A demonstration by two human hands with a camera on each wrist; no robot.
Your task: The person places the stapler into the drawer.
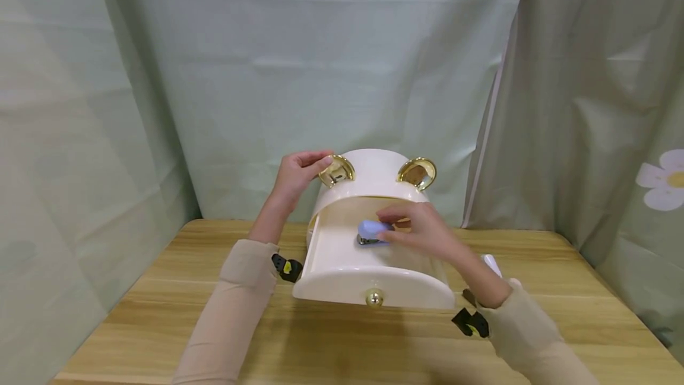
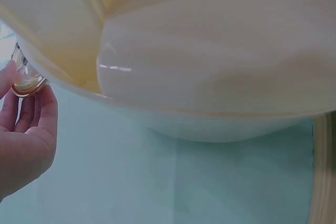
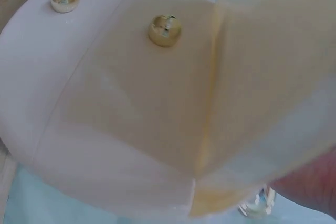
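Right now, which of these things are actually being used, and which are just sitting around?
In use:
- cream box with gold ears, steadied by the left hand at its left ear
- its open drawer
- small blue stapler, held over the drawer by the right hand

Just there:
- wooden table
- green curtain
- flower print

Light wooden table point(image 1: 160, 314) under a cream drawer box point(image 1: 374, 195)
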